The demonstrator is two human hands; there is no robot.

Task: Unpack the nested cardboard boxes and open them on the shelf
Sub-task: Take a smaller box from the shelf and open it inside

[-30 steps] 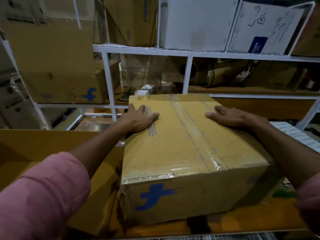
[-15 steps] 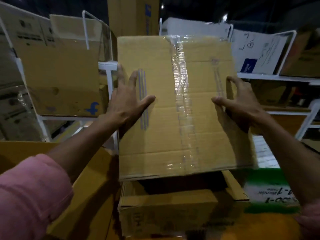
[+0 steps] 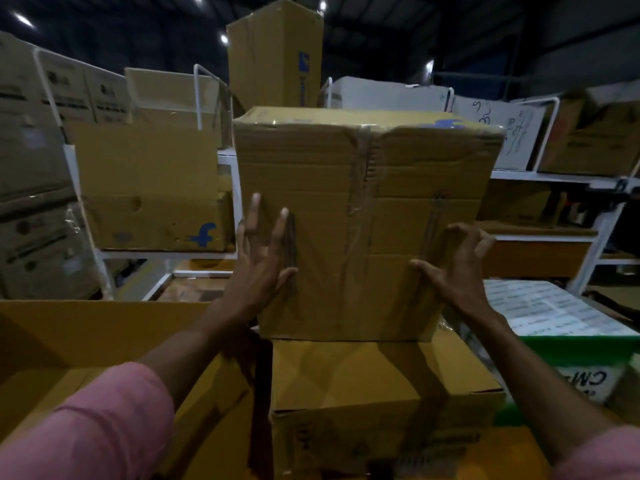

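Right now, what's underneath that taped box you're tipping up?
A second cardboard box sits below the taped box, its plain top showing. The left hand and right hand steady the taped one. What's inside either is hidden.

Dim, grainy wide-angle view, small bright ceiling lights (image 3: pixel 23 19) overhead, soft motion blur, edges bowed and shadowed

1. Your centre of frame is filled by the taped box (image 3: pixel 363 216), tipped up on end on the lower box (image 3: pixel 381 393).
2. At left, an open carton wall (image 3: pixel 97 327) hems your forearm.
3. White shelf posts (image 3: pixel 239 202) and stacked cartons (image 3: pixel 152 188) close the upper left.
4. At lower right, a green-edged box (image 3: pixel 568 355) stands beside the lower box.
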